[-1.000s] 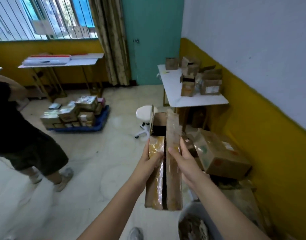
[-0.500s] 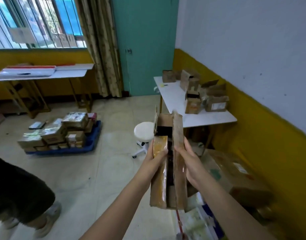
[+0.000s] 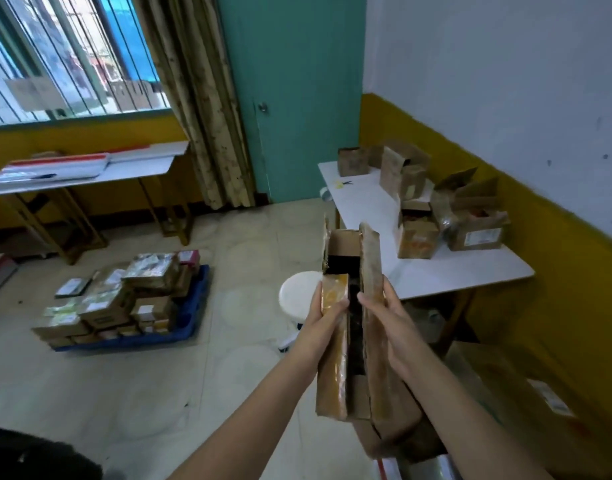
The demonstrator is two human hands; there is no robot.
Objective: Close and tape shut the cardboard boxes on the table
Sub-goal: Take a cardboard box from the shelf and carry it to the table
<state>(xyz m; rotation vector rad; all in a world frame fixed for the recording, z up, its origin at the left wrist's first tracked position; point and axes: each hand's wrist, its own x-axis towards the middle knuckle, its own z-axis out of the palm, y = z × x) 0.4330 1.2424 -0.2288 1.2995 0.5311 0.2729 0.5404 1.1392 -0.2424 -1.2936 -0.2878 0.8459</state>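
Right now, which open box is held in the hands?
The long box, gripped by left hand and right hand; the rest stand on the table.

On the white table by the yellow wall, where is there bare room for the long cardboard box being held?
Bare: the near end of the white table, between the brown box with an orange front and the front edge; also the left strip from the yellow scissors forward. Crowded: the wall side, where open cardboard boxes cluster.
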